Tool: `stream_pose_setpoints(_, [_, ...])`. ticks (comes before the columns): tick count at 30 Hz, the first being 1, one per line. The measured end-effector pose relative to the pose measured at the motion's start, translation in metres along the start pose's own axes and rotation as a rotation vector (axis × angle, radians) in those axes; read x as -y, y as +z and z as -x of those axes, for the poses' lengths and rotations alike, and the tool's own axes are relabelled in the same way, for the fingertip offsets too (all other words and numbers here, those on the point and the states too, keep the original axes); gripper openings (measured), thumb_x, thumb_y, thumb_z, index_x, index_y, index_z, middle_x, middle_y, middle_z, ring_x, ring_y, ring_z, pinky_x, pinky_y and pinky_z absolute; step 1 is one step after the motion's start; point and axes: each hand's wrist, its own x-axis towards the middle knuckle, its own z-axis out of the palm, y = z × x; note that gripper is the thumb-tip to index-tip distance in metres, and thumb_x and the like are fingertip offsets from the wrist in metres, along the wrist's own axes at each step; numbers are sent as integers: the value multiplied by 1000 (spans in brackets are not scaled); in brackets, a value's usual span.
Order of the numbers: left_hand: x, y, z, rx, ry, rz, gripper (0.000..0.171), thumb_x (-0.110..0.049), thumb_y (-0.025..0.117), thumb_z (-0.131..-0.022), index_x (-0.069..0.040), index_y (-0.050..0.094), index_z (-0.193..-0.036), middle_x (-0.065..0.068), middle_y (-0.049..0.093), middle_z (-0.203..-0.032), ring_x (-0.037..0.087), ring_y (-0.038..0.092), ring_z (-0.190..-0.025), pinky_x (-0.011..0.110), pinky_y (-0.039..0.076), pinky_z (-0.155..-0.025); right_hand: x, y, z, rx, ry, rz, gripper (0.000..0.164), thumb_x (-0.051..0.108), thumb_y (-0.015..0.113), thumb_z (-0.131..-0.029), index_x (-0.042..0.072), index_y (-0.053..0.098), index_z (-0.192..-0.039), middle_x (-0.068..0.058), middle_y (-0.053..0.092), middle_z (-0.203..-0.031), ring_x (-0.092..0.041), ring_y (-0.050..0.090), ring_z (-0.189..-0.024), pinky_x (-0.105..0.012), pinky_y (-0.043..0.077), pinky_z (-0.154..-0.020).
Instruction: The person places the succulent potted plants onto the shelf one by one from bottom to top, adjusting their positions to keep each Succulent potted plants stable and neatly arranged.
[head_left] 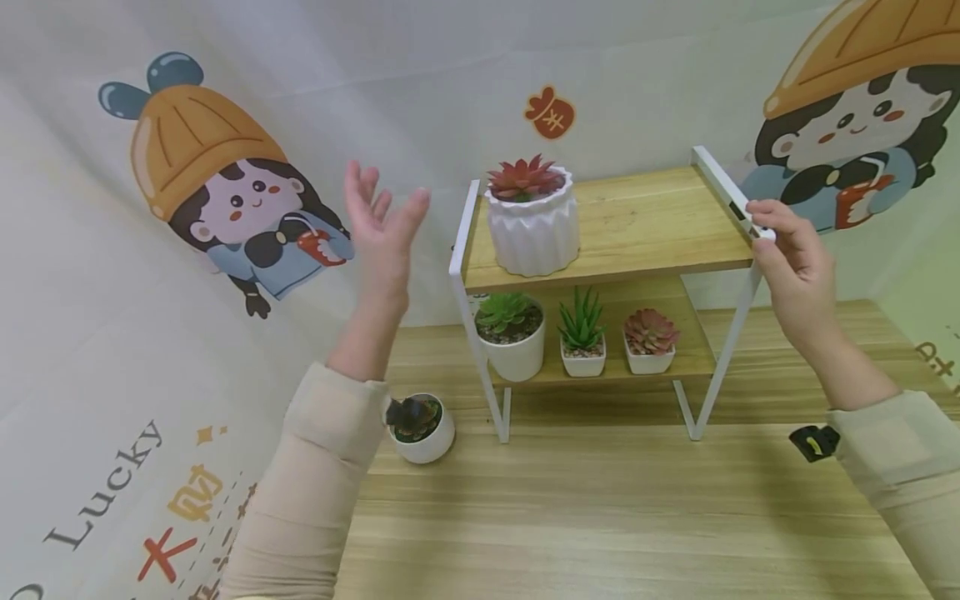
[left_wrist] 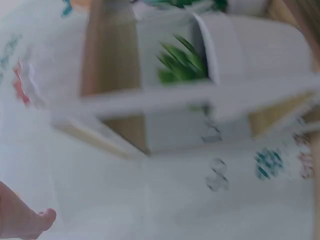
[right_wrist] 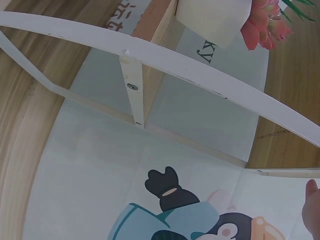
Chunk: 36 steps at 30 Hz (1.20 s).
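Observation:
A two-tier wooden shelf [head_left: 645, 217] with a white metal frame stands on the wooden surface. My right hand [head_left: 798, 275] pinches the front corner of its top right rail, thumb in front and fingers over the top. A small white rounded bit shows between those fingers; whether it belongs to the rail I cannot tell. My left hand [head_left: 378, 237] is raised left of the shelf, fingers spread, holding nothing. Nearest to it, on the top board, is a ribbed white pot [head_left: 532, 229] with a red succulent [head_left: 525, 177]. In the right wrist view only a fingertip [right_wrist: 312, 210] shows.
On the lower board stand a round pot [head_left: 517, 352] with a green succulent, a square pot [head_left: 583, 364] with a spiky plant, and another [head_left: 649, 362] with a reddish succulent. A white potted plant [head_left: 427, 446] sits left of the shelf. Printed cloth [head_left: 420, 100] hangs behind.

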Motion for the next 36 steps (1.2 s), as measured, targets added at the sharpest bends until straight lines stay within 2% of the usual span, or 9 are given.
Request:
stream_pose_setpoints(3, [23, -33, 0, -47, -82, -15, 77, -29, 63, -72, -23, 14, -132, -3, 28, -128, 13, 29, -113, 28, 31, -93, 6, 3, -1, 4, -6, -6, 21, -5, 43, -81, -8, 51, -100, -8, 50, -109, -17, 43, -99, -17, 37, -78])
stream_pose_setpoints(7, [66, -74, 5, -105, -231, -137, 75, -31, 60, -74, -22, 14, -132, 2, 30, -125, 17, 32, -110, 31, 31, -92, 11, 5, -1, 7, -5, -4, 21, -5, 43, -81, -9, 51, -100, -8, 51, -109, -17, 43, -98, -17, 37, -77])
stream_pose_setpoints(10, [100, -100, 15, -68, -350, -270, 78, -35, 59, -74, -20, 11, -133, 4, 27, -128, 19, 28, -114, 33, 28, -94, 11, 5, -1, 8, -7, 3, 21, -5, 43, -81, -9, 50, -100, -8, 51, -109, -17, 43, -98, -16, 37, -76])
stream_pose_setpoints(13, [129, -121, 30, 5, -431, -361, 82, -40, 58, -74, -19, 5, -134, 4, 20, -133, 22, 20, -119, 36, 23, -97, 10, 5, -1, 10, -9, 3, 21, -4, 43, -81, -9, 50, -100, -8, 50, -109, -17, 43, -98, -17, 37, -75])
stream_pose_setpoints(19, [166, -145, 60, 77, -536, -430, 86, -43, 56, -74, -17, 0, -134, 7, 12, -137, 28, 12, -122, 44, 19, -98, 9, 5, -1, 19, -3, 1, 21, -4, 43, -81, -9, 50, -101, -8, 50, -109, -18, 43, -97, -17, 37, -75])
stream_pose_setpoints(22, [182, -150, 74, 111, -554, -431, 85, -40, 56, -75, -14, 0, -134, 9, 11, -137, 31, 11, -122, 46, 18, -98, 7, 4, -1, 14, -14, -12, 21, -4, 43, -81, -9, 50, -100, -8, 50, -109, -18, 43, -98, -17, 37, -75])
stream_pose_setpoints(29, [219, -159, 106, 213, -494, -389, 85, -41, 56, -75, -15, 1, -134, 14, 8, -137, 40, 8, -120, 52, 14, -96, 8, 4, -1, 16, 4, 14, 21, -5, 42, -81, -9, 50, -101, -9, 50, -109, -19, 43, -97, -16, 37, -73])
stream_pose_setpoints(34, [268, -175, 121, 273, -484, -396, 87, -40, 56, -75, -21, -6, -133, 14, 0, -138, 39, 4, -121, 53, 12, -96, 7, 3, -1, 20, 10, 12, 21, -5, 42, -81, -8, 50, -101, -9, 49, -109, -19, 42, -99, -16, 36, -76])
stream_pose_setpoints(36, [273, -174, 127, 276, -485, -400, 92, -37, 60, -73, -19, -8, -133, 16, -1, -137, 41, 4, -121, 52, 13, -96, 4, 2, -1, 19, 10, 10, 21, -5, 42, -81, -8, 50, -101, -9, 49, -110, -18, 42, -99, -17, 36, -77])
